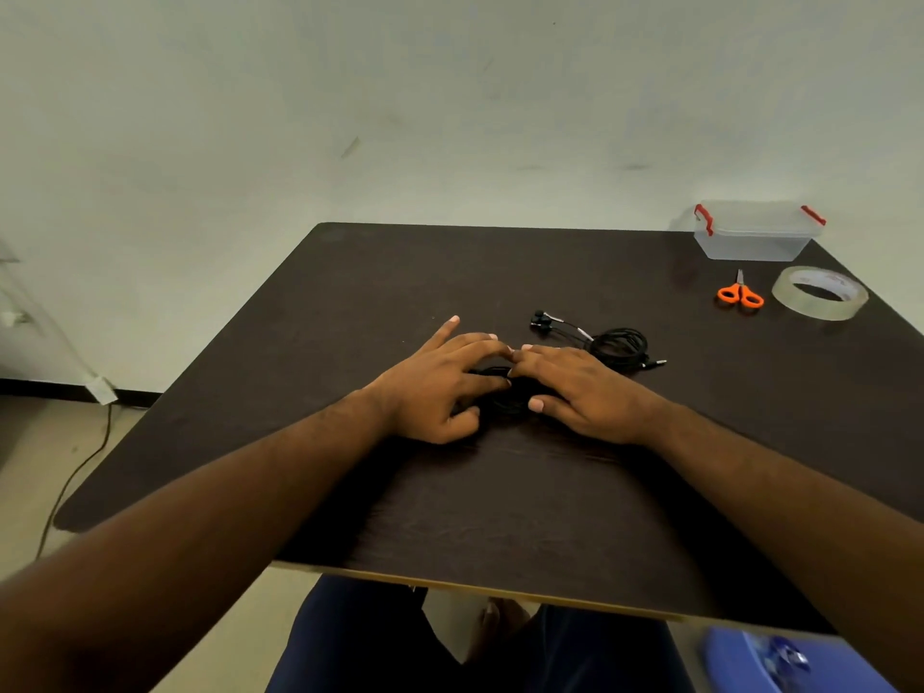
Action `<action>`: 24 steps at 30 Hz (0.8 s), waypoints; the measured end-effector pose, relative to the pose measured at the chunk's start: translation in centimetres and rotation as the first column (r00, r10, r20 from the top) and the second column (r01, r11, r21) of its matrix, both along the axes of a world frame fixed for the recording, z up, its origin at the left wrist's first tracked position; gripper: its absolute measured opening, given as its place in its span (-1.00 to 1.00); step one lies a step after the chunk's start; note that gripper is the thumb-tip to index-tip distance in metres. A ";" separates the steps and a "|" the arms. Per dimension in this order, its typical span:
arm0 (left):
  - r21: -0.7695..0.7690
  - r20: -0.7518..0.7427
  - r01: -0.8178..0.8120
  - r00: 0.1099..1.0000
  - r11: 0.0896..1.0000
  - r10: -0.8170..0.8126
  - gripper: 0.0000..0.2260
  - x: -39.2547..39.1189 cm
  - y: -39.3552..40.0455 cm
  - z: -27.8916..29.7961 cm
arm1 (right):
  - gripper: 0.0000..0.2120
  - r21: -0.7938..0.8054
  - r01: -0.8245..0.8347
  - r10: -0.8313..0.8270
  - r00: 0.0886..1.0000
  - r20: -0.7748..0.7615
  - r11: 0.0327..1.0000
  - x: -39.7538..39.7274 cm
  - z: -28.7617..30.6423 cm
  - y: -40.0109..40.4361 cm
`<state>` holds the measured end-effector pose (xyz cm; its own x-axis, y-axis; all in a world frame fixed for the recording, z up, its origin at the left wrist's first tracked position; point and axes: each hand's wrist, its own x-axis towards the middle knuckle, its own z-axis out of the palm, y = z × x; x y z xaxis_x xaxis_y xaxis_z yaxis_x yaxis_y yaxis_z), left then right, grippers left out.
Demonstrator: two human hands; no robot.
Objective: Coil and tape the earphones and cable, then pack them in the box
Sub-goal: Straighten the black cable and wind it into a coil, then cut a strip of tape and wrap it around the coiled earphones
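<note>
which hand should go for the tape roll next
Right, probably. The tape roll lies at the table's far right beside the scissors, on the right hand's side. The left hand could stay on the black cable under both hands.

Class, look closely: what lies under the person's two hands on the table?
A bundle of black cable shows between the left hand and the right hand. Most of it is covered, so how it is coiled cannot be seen. The earphones lie apart, uncovered.
</note>
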<state>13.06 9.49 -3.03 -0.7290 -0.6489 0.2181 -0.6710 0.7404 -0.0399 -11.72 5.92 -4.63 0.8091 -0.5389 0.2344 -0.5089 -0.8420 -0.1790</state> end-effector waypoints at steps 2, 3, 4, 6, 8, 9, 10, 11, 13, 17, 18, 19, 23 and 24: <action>0.028 -0.032 0.004 0.999 1.000 -0.003 -0.55 -0.2 0.0 0.1 | -0.63 0.014 -0.008 0.008 1.000 0.019 1.000 0.0 0.0 0.1; 0.044 -0.054 0.007 0.999 0.999 -0.004 -0.54 -0.3 0.0 0.3 | -0.64 0.023 -0.012 0.011 0.999 0.039 1.000 0.0 0.0 0.1; 0.056 -0.078 0.010 0.997 0.998 -0.005 -0.53 -0.5 0.0 0.5 | -0.64 0.034 -0.016 0.014 0.998 0.059 0.999 0.0 0.1 0.2; 0.065 -0.116 0.016 0.993 0.998 -0.008 -0.54 -0.8 0.0 0.7 | -0.64 0.054 -0.022 0.017 0.996 0.086 0.998 -0.1 0.2 0.3; 0.080 -0.140 0.016 0.990 0.997 -0.005 -0.55 -0.9 -0.1 0.9 | -0.63 0.067 -0.024 0.016 0.994 0.108 0.997 0.0 0.4 0.4; 0.091 -0.148 0.011 0.989 0.996 0.002 -0.54 -0.9 -0.1 1.0 | -0.62 0.068 -0.023 0.015 0.992 0.123 0.997 0.0 0.4 0.6; 0.099 -0.152 0.006 0.988 0.995 0.010 -0.54 -0.9 -0.1 1.1 | -0.61 0.063 -0.019 0.010 0.990 0.138 0.998 -0.1 0.5 0.7; 0.102 -0.155 0.000 0.988 0.995 0.016 -0.53 -1.0 -0.2 1.3 | -0.60 0.053 -0.012 0.004 0.988 0.151 0.999 -0.2 0.6 0.8; 0.101 -0.166 -0.015 0.986 0.995 0.032 -0.54 -1.6 -0.4 1.6 | -0.61 0.021 0.012 -0.016 0.986 0.167 1.000 -0.7 0.7 1.1; 0.078 -0.189 -0.052 0.980 0.996 0.066 -0.58 -4.4 -1.7 2.3 | -0.67 -0.040 0.095 -0.086 0.978 0.188 0.995 -3.9 1.4 0.9; 0.067 -0.190 -0.057 0.979 0.996 0.069 -0.61 -5.6 -2.3 2.4 | -0.69 -0.058 0.121 -0.107 0.973 0.204 0.991 -5.2 1.7 0.7; 0.052 -0.197 -0.059 0.978 0.997 0.068 -0.64 -6.8 -2.9 2.6 | -0.71 -0.077 0.151 -0.130 0.966 0.224 0.986 -6.6 1.9 0.4; 0.014 -0.268 -0.054 0.962 0.998 0.056 -0.71 -13.3 -6.3 2.7 | -0.76 -0.096 0.351 -0.312 0.907 0.282 0.931 -13.9 2.0 -1.2; 0.023 -0.285 -0.057 0.956 0.998 0.062 -0.71 -15.1 -7.3 2.7 | -0.78 -0.099 0.400 -0.358 0.888 0.290 0.911 -15.8 2.0 -1.6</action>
